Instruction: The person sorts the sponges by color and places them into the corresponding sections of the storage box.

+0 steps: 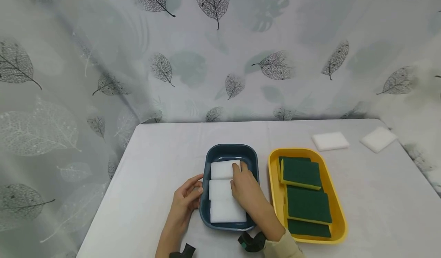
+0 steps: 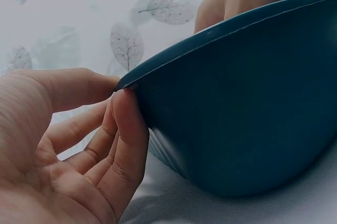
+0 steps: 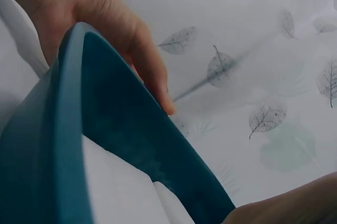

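Note:
A dark blue tray (image 1: 205, 212) stands on the table with several white sponge pads (image 1: 227, 211) lying in a column inside it. At its left side my left hand (image 1: 186, 198) pinches the rim between thumb and fingers, as the left wrist view shows close up. My right hand (image 1: 249, 191) reaches into the tray from the lower right. Its fingertips touch the right end of the farthest white pad (image 1: 222, 170), and the thumb lies near the pad below. The right wrist view hides those fingertips, so whether they grip is unclear.
Right of the blue tray stands a yellow tray (image 1: 339, 216) with several green-and-yellow scouring sponges (image 1: 308, 204). Two more white pads, one left (image 1: 330, 141) and one right (image 1: 379, 139), lie at the table's far right. A leaf-patterned curtain (image 1: 213, 59) hangs behind the table (image 1: 138, 196).

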`<state>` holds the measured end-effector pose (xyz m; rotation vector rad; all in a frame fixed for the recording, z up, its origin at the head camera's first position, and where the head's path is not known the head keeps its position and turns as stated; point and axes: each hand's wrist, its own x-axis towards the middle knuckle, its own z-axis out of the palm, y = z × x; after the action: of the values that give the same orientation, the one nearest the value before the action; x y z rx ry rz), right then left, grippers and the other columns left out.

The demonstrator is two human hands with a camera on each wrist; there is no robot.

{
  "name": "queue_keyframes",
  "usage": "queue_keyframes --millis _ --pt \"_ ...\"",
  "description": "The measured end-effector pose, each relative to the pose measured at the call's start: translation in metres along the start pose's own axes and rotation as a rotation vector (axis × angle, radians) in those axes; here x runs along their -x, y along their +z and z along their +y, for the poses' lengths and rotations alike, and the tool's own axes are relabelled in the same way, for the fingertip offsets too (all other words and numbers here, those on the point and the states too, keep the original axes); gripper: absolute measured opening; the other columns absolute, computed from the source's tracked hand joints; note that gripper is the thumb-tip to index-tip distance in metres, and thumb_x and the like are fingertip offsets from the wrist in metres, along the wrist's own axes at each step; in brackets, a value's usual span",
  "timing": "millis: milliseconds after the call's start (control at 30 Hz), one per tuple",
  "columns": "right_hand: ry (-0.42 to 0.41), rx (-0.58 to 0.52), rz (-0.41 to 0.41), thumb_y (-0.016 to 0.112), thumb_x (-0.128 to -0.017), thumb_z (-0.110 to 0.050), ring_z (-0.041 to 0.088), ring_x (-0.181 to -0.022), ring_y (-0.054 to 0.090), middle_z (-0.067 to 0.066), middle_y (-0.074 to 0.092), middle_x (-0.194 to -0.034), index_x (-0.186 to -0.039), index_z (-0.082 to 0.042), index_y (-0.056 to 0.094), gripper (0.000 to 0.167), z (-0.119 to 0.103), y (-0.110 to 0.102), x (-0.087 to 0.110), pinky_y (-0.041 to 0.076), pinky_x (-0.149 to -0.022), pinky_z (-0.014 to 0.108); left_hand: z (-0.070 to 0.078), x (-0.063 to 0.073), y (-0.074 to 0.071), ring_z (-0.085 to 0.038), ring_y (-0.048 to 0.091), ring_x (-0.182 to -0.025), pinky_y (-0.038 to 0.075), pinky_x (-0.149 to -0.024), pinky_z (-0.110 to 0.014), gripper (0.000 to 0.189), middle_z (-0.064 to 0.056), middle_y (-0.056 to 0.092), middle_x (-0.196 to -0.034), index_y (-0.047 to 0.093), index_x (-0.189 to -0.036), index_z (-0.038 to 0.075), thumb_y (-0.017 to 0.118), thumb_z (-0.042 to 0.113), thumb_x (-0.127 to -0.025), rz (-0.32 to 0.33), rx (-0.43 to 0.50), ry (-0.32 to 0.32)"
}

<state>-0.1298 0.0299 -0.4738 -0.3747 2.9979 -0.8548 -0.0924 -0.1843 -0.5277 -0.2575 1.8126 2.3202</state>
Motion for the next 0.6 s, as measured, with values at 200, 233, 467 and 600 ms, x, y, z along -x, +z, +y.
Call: queue_keyframes --millis 200,233,467,600 --pt "0.017 -0.009 -0.044 0.074 -0.092 0.001 0.041 -0.104 0.070 0.035 0.052 -0.144 -0.139 0.009 0.054 0.051 -0.0002 -0.0001 0.0044 0.063 -0.085 0.054 -0.0032 0.0012 0.0004 -0.008 0.058 -0.071 0.050 -0.057 -0.020 0.050 -0.006 0.063 -0.109 0.059 -0.145 0.009 0.071 0.013 -0.097 0.018 0.005 -0.018" --pt "0.017 -0.004 -0.048 0.074 -0.091 0.001 0.042 -0.102 0.070 0.035 0.051 -0.144 -0.139 0.009 0.054 0.051 0.0000 0.0002 0.0055 0.063 -0.084 0.054 -0.0040 0.0015 0.0004 -0.009 0.058 -0.071 0.051 -0.057 -0.020 0.050 -0.006 0.064 -0.109 0.058 -0.145 0.009 0.071 0.012 -0.097 0.019 0.008 -0.022" --pt "0.020 0.044 -0.068 0.071 -0.094 0.000 0.047 -0.110 0.066 0.036 0.051 -0.144 -0.137 0.008 0.056 0.047 -0.0022 -0.0043 0.0090 0.062 -0.084 0.057 -0.0022 0.0005 0.0021 -0.009 0.059 -0.073 0.051 -0.059 -0.020 0.050 -0.006 0.064 -0.109 0.059 -0.145 0.010 0.071 0.015 -0.097 0.008 -0.005 -0.021" --pt "0.024 0.052 -0.091 0.067 -0.096 0.000 0.049 -0.117 0.061 0.036 0.050 -0.145 -0.137 0.008 0.055 0.043 -0.0043 -0.0081 0.0091 0.061 -0.085 0.058 -0.0009 -0.0005 0.0035 -0.009 0.059 -0.073 0.052 -0.059 -0.020 0.049 -0.006 0.065 -0.109 0.060 -0.144 0.010 0.071 0.013 -0.096 0.022 0.007 -0.020"
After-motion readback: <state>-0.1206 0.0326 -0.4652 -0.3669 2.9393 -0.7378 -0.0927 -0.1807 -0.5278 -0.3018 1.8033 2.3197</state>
